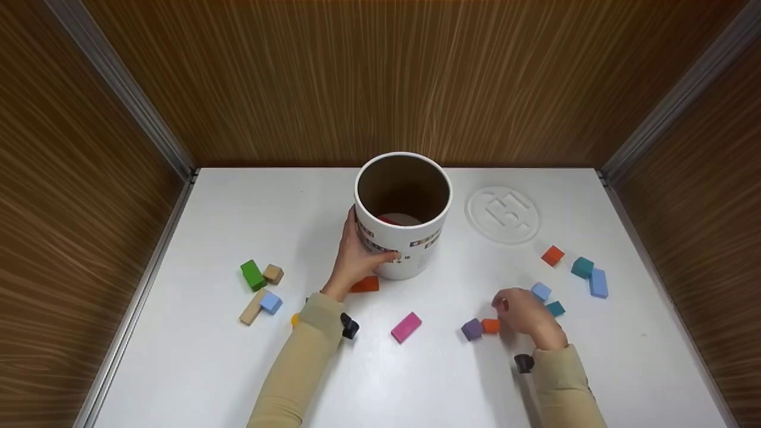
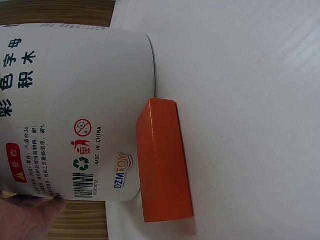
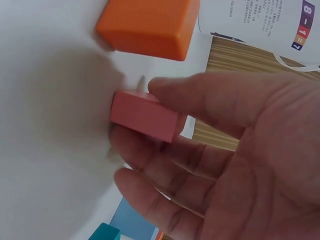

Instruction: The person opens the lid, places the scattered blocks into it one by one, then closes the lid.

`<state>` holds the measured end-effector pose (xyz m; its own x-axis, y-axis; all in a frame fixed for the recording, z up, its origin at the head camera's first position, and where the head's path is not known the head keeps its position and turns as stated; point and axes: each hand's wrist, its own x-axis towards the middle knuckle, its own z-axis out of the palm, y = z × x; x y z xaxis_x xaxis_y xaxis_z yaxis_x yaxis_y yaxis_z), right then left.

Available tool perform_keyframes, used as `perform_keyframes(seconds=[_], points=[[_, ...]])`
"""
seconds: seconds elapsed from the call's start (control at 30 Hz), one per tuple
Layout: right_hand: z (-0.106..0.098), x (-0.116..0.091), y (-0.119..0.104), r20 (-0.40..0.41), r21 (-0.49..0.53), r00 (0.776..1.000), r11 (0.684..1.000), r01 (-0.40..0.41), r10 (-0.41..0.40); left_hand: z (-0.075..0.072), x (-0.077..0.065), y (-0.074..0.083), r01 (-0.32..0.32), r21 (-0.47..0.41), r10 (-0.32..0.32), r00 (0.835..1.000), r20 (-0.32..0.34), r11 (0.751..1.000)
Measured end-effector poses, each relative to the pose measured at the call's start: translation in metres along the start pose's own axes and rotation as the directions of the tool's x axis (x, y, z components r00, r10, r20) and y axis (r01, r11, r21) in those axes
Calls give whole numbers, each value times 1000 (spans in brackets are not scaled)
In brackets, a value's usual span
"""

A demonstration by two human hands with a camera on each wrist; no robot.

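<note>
A tall white cardboard tub [image 1: 410, 261], open at the top, stands toward the back of the table with something red inside. My left hand [image 1: 355, 257] grips its left side, thumb across the printed front. Against the tub's base lies an orange-red block [image 2: 165, 165]. On the right, my right hand [image 1: 524, 312] pinches a small pinkish-red block [image 3: 145, 116] between thumb and fingers, low over the table. Just left of that hand sit an orange block [image 1: 491, 326] and a purple cube [image 1: 472, 329]. A light blue cube [image 1: 541, 291] and a teal block [image 1: 556, 308] lie beyond its knuckles.
A round translucent lid [image 1: 503, 214] lies right of the tub. Several blocks, including a green one [image 1: 253, 275], are grouped at left. A pink block [image 1: 406, 327] lies between the arms. Farther right are a red-orange cube [image 1: 553, 255] and a blue block [image 1: 598, 283]. Wood-grain panels [image 1: 392, 83] enclose the table.
</note>
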<state>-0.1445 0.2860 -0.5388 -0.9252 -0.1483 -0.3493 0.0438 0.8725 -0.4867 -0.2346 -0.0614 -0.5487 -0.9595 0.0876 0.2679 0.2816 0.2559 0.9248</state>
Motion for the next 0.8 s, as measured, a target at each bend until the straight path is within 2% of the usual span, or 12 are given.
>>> perform_keyframes(seconds=[0.37, 0.47, 0.53, 0.63, 0.8], points=[[-8, 0, -5, -59, -24, 998, 1000, 19, -21, 1, 1, 0, -11, -2, 11, 1000, -5, 1000], [-12, -3, -11, -103, -21, 992, 998, 67, -68, 1, 1, 0, -7, 5, 7, 1000, -7, 1000], [-15, -4, -15, -149, -36, 980, 992, 124, -129, 0, 0, 0, 1, 7, -1, 1000, -8, 1000], [-20, -7, -23, -221, -71, 951, 976, 206, -217, 0, 0, 0, 10, 6, -10, 1000, -8, 1000], [-30, -9, -42, -323, -85, 904, 960, 266, -279, 0, -1, 0, 24, 20, -24, 1000, -9, 1000]])
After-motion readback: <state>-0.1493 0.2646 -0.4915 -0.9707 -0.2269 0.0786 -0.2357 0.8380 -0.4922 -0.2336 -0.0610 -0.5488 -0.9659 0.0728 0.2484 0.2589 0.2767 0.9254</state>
